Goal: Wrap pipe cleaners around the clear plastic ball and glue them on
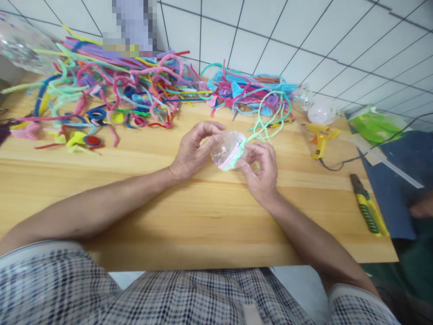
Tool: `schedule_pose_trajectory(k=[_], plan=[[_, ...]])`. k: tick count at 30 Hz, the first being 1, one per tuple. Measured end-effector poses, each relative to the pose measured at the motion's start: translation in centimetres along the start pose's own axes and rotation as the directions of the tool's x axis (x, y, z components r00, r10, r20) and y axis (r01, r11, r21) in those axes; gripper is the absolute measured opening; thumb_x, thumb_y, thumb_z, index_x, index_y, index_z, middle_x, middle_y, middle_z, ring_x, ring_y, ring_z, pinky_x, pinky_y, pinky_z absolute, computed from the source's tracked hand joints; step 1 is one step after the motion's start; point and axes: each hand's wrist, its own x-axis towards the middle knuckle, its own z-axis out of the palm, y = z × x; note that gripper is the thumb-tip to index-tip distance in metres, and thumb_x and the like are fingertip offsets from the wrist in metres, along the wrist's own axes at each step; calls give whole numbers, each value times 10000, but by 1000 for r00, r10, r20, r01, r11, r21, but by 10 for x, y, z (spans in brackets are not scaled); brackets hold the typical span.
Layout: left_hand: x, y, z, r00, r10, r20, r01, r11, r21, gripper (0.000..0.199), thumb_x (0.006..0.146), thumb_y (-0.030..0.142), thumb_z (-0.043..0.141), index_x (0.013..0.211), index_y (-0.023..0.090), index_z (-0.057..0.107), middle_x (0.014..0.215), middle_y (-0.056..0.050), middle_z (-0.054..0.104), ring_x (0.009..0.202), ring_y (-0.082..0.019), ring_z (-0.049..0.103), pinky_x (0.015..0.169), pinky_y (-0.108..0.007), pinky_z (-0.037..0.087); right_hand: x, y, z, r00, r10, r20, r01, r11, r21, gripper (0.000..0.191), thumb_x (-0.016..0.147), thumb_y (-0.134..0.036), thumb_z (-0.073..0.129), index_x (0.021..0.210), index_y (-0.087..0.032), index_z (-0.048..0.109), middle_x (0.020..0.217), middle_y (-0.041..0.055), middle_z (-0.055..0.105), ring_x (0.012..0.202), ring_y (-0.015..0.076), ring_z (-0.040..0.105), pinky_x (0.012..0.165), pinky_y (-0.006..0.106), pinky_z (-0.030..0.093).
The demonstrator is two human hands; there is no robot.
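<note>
A clear round ball (223,148) with a pink and mint-green fuzzy band (233,155) is held above the wooden table. My left hand (197,150) grips its left side between thumb and fingers. On the right, my right hand (260,169) pinches the ball's banded edge, fingers curled. Mint-green fuzzy stems (265,124) loop just behind my right hand, near the top of the band; whether they join the band is unclear.
Heaped colourful fuzzy stems (135,85) line the table's back edge by the tiled wall. A yellow glue gun (320,137) with a cable and yellow-green pliers (367,210) lie at right. Clear balls (321,112) sit at back right. Someone's hand (422,205) shows at far right.
</note>
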Motion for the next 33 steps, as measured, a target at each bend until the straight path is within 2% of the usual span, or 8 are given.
schedule_pose_trajectory(k=[7,11,13,15,18,21,27,33], plan=[[0,9,-1,992,-100,76,105,992,-69,371,1076,605,782,1068,235,784,1243,-71,866,1154,-213,814,1053,-361,645,-2,0,0,1000,27,1,-27,999,30,343,1074,-458,748,1380,-308,715,1293,89,702,1046,255,686,803,424,613],[2,10,-3,992,-122,45,123,992,-22,409,1089,639,748,1062,234,794,1247,-71,867,1152,-218,809,1066,-370,637,-1,-1,0,1000,17,-6,-17,999,35,330,1080,-444,735,1373,-293,717,1289,96,711,1053,259,692,791,419,607],[3,12,-5,998,-69,-2,69,996,51,412,1107,642,716,1049,242,796,1247,-66,867,1179,-226,805,1110,-393,618,-1,-1,0,1000,12,-9,-12,999,34,325,1079,-433,738,1370,-291,717,1279,94,716,1053,257,697,783,413,604],[4,14,-7,998,51,-27,-46,988,150,379,1122,608,709,1025,251,791,1220,-59,867,1185,-228,801,1139,-411,596,-1,-2,0,1000,6,-18,-5,999,42,323,1074,-412,755,1371,-294,717,1268,88,719,1042,251,695,776,404,599],[1,19,-7,972,231,29,-231,941,245,274,1141,504,720,1039,257,782,1121,-44,864,1101,-207,802,1083,-399,602,-1,-3,0,1000,-3,-27,4,999,52,314,1077,-397,756,1371,-293,716,1259,88,724,1049,253,695,779,401,599],[-4,22,-6,956,281,85,-294,915,275,203,1149,439,722,1090,256,786,1087,-38,868,1080,-196,803,1048,-378,616,-1,-3,-1,1000,-5,-17,6,1000,26,312,1097,-425,719,1376,-288,705,1272,98,731,1072,263,708,781,410,608],[-7,22,-5,992,104,74,-118,971,208,264,1164,476,684,1153,259,835,1181,-67,885,1174,-225,823,1106,-402,620,-2,-3,-1,1000,-5,-18,5,999,37,303,1106,-424,705,1374,-282,705,1284,103,726,1093,264,711,794,411,608],[-6,23,-6,998,-27,65,18,992,126,321,1153,537,689,1226,283,871,1266,-60,888,1228,-229,821,1153,-387,593,-1,-3,-1,1000,9,-11,-9,1000,27,304,1100,-437,700,1368,-292,707,1283,96,735,1069,265,710,789,419,605]])
